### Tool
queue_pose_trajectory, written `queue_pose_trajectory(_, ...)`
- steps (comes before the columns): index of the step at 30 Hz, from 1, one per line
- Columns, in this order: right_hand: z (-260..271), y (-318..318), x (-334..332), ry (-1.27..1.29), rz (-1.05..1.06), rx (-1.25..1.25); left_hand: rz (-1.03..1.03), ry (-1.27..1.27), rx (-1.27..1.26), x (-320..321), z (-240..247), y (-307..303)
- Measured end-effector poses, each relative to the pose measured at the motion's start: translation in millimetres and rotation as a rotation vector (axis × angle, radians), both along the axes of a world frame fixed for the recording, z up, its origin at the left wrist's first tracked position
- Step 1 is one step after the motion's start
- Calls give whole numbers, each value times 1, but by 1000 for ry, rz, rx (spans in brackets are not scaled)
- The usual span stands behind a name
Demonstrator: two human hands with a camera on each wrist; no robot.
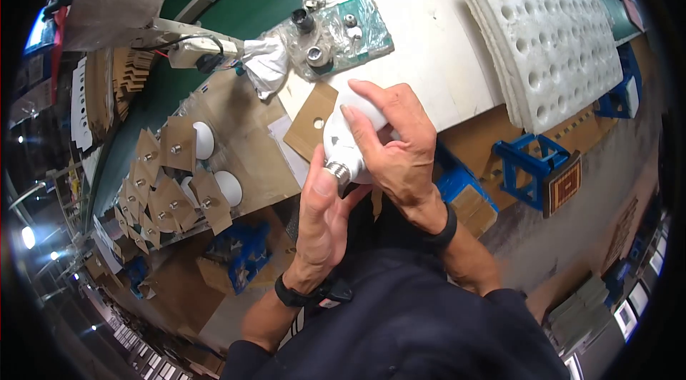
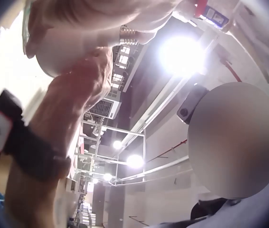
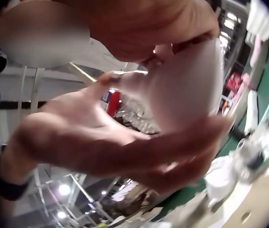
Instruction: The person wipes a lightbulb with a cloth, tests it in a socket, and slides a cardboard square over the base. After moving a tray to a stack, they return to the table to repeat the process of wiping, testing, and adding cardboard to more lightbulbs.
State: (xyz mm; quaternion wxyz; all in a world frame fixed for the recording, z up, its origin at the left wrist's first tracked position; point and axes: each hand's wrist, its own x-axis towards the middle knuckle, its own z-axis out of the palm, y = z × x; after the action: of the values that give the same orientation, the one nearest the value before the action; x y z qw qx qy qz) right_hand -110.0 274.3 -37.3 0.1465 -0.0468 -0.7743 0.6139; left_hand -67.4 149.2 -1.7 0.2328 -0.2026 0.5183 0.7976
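Observation:
A white light bulb with a metal screw base is held between both hands over the near edge of the workbench. The right hand grips its rounded end, thumb and forefinger spread across the white dome. From below, the left hand holds it too, the thumb at the screw base. In the right wrist view, the left hand's long fingers run along the underside of the bulb. A brown card square with a hole lies on the bench just behind the bulb.
Several bulbs fitted with brown cards stand at the left of the bench. A plastic-wrapped green fixture sits at the back. On the right is a white foam tray with rows of holes; blue stools stand beyond the bench.

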Motion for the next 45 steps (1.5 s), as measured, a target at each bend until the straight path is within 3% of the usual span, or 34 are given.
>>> queue_pose_trajectory(2, -1, -5, 5, 89, -79, 157, 94, -117, 127, -5, 3, 0)
queue_pose_trajectory(4, 2, -7, 27, 151, -62, 118, 126, -86, 207, -8, -12, -2)
queue_pose_trajectory(6, -11, -3, 44, 106, -25, 137, 221, -208, 255, -8, -13, 0)
queue_pose_trajectory(8, -24, 9, 48, -67, -190, 220, 232, -218, 180, -7, -16, 3)
queue_pose_trajectory(10, -20, 16, 40, -116, -245, -23, 218, -188, 148, -4, -17, 7)
queue_pose_trajectory(12, -4, 6, 44, 92, -51, 114, 201, -171, 184, -1, -15, 12)
queue_pose_trajectory(14, -29, 14, 36, 225, -183, 301, 182, -129, 227, -5, -13, 14)
queue_pose_trajectory(16, -57, 41, 12, -53, -380, 290, 258, -140, 121, -1, -13, 13)
queue_pose_trajectory(17, -56, 46, 12, -125, -407, 37, 249, -151, 135, 0, -12, 12)
queue_pose_trajectory(18, -42, 41, 13, -119, -405, 35, 251, -144, 135, -6, -15, 13)
queue_pose_trajectory(20, -14, 19, 41, 258, -24, 213, 258, -175, 158, -4, -18, 13)
queue_pose_trajectory(22, -43, 23, 47, 339, 67, 280, 260, -144, 256, -9, -16, 11)
queue_pose_trajectory(24, -86, 51, 43, 267, -236, 421, 343, -151, 233, -10, -11, 2)
queue_pose_trajectory(26, -125, 83, 36, 25, -322, 340, 345, -133, 206, -10, -6, -9)
queue_pose_trajectory(29, -178, 113, 11, -141, -258, 314, 351, -104, 266, -6, 2, -11)
queue_pose_trajectory(31, -195, 111, -4, -63, -228, 977, 362, -126, 286, -3, 9, -12)
queue_pose_trajectory(32, -203, 103, -5, -56, -219, 967, 374, -120, 278, -1, 12, -17)
queue_pose_trajectory(34, -198, 71, 2, 102, 101, 791, 386, -141, 329, 5, 15, -26)
queue_pose_trajectory(36, -195, 33, 25, 69, 518, 652, 409, -138, 354, 5, 20, -32)
queue_pose_trajectory(40, -201, 2, 22, 238, 547, 791, 451, -90, 346, 10, 21, -56)
queue_pose_trajectory(42, -206, -2, 19, -78, 726, 630, 449, -78, 338, 18, 8, -68)
queue_pose_trajectory(43, -201, -7, 17, -39, 622, 561, 460, -103, 271, 19, -5, -76)
queue_pose_trajectory(44, -193, -6, 12, -29, 626, 576, 473, -128, 204, 20, -18, -85)
queue_pose_trajectory(45, -175, -2, 5, -217, 707, 696, 462, -145, 174, 21, -31, -92)
